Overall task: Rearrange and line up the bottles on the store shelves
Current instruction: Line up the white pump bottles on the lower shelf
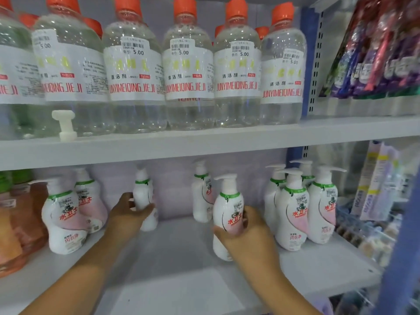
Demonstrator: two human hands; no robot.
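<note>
On the lower shelf [181,280] stand several white pump bottles with green collars and pink labels. My left hand [127,214] grips one pump bottle [143,194] deep on the shelf, left of centre. My right hand [247,233] grips another pump bottle [227,214] nearer the front, its label facing me. A further pump bottle [201,196] stands alone at the back between my hands. Two bottles [68,214] stand at the left and a cluster of several bottles [297,210] at the right.
The upper shelf [204,146] carries a row of large clear bottles [188,71] with orange caps and 5.00 price stickers. A white plastic spool [64,126] stands at its front left. Orange bottles [16,223] fill the lower left. Hanging packets [375,53] and boxed goods [375,185] crowd the right.
</note>
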